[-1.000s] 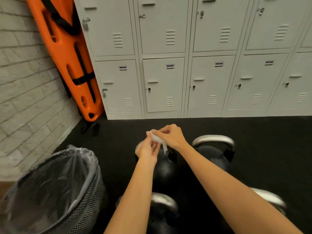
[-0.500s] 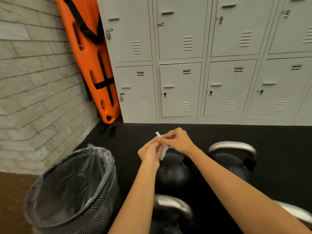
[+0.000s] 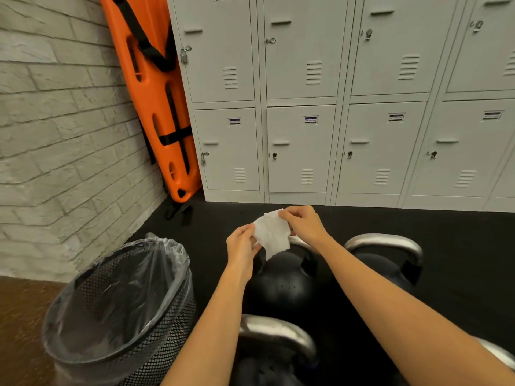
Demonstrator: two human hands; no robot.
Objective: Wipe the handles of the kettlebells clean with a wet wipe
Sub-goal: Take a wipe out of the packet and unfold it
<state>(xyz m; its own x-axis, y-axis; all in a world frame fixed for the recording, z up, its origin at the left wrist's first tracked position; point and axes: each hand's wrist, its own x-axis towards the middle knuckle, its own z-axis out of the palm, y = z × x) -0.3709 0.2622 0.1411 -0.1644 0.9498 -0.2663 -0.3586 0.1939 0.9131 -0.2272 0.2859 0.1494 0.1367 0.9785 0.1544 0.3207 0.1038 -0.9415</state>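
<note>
Nearest the camera, 2 bare forearms reach forward over a kettlebell whose steel handle arches just beneath the left forearm. At the lower right edge, a sliver of another steel handle shows past the right arm.

Further out, the left hand and the right hand hold a white wet wipe between them. The left thumb and fingers pinch its left edge; the right fingers curl down and pinch its upper right corner. The wipe is spread partly open in the air, its top edge running from the left fingertips up to the right ones, and its longer side hangs down to a point below both hands.

Directly under the wipe's tip sits a black kettlebell; its handle is mostly hidden behind the wipe and the right wrist. To the right of the right hand, a 3rd kettlebell shows a full steel handle. Left of the left hand stands a mesh bin lined with a clear bag.

Beyond the fingers, black floor runs to grey lockers, an orange board leaning in the corner, and a pale brick wall.
</note>
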